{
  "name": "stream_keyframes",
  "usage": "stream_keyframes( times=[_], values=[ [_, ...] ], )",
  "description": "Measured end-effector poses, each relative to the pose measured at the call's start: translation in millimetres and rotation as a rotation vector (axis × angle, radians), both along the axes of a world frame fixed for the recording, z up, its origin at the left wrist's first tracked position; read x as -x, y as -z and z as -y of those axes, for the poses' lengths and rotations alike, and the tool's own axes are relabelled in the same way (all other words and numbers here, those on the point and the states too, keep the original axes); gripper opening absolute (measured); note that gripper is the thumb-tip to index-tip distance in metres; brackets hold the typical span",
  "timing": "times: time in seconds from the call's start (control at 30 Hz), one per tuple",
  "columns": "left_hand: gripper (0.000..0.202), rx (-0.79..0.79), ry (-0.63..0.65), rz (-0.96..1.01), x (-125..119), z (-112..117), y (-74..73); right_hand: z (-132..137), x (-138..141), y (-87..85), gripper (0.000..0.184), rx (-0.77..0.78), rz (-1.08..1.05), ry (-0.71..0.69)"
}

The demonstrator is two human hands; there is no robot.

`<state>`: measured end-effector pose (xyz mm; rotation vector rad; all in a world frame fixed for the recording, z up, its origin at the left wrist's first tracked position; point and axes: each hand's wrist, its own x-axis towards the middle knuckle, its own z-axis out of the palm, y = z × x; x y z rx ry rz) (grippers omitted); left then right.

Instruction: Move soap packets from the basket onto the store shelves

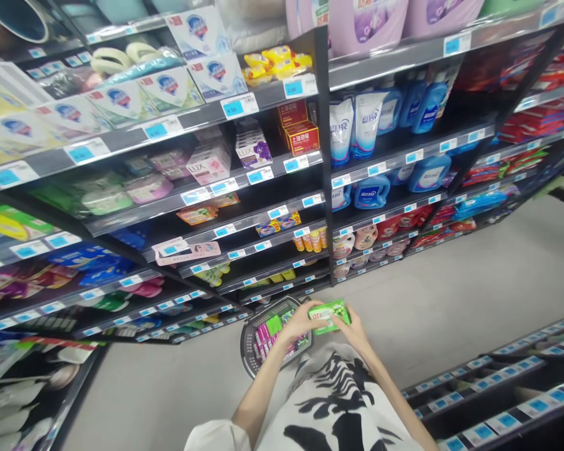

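Between my two hands is a green packaged soap bar (328,317) with white lettering, held in front of my body. My left hand (301,321) grips its left end, and my right hand (353,327) is closed around the right end. Below and to the left, a dark shopping basket (250,351) stands on the floor by the shelf. Several pink-purple packs (264,340) and green packs (274,324) lie in it. My left forearm covers part of the basket.
Store shelves with price tags (239,106) rise ahead, holding soap boxes (254,147) and blue detergent bottles (430,103). Yellow bottles (311,240) stand on a lower shelf. Another shelf unit (502,419) is close at the right. Grey floor (442,294) runs between them.
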<state>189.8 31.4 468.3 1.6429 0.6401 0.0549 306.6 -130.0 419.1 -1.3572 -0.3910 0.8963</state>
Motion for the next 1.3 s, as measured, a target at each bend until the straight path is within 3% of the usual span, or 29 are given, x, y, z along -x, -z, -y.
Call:
stream_keyframes(
  times=[0.07, 0.13, 0.23, 0.37, 0.5, 0.67, 0.83, 1.0, 1.17, 1.3],
  values=[
    [0.067, -0.011, 0.102, -0.039, -1.2, -3.1, -0.4, 2.6, -1.6, -0.3, 0.055, -0.001, 0.012, -0.015],
    [0.067, 0.058, 0.105, -0.030, -3.0, -3.5, -0.1, 3.0, -3.5, -1.3, 0.054, -0.003, 0.009, -0.019],
    [0.066, 0.152, 0.035, 0.005, -5.9, -2.2, -0.2, 0.6, -7.6, -3.1, 0.057, -0.037, 0.015, 0.017],
    [0.064, 0.180, -0.101, 0.012, -11.3, -12.9, -9.7, -1.8, -14.9, -3.0, 0.074, -0.096, -0.154, 0.034],
    [0.063, 0.146, -0.290, 0.057, -17.9, -50.2, -36.9, -1.4, -19.7, 1.3, 0.071, -0.044, -0.225, 0.098],
    [0.047, 0.317, -0.493, 0.150, -34.5, -122.1, -83.5, -2.1, -23.2, 8.9, 0.069, 0.015, -0.249, 0.127],
    [0.029, 0.296, -0.518, 0.305, -79.2, -190.9, -125.1, 7.6, -44.3, 18.5, 0.069, 0.027, -0.247, 0.189],
    [0.047, 0.110, -0.433, 0.387, -146.0, -251.1, -156.8, 25.5, -79.0, 33.3, 0.070, 0.083, -0.274, 0.400],
    [0.072, -0.393, -0.400, 0.263, -212.6, -306.8, -169.5, 43.8, -103.0, 49.0, 0.069, 0.113, -0.297, 0.552],
    [0.059, -0.455, -0.328, 0.110, -248.4, -329.6, -170.8, 50.1, -117.0, 60.3, 0.072, 0.133, -0.306, 0.628]
  ],
)
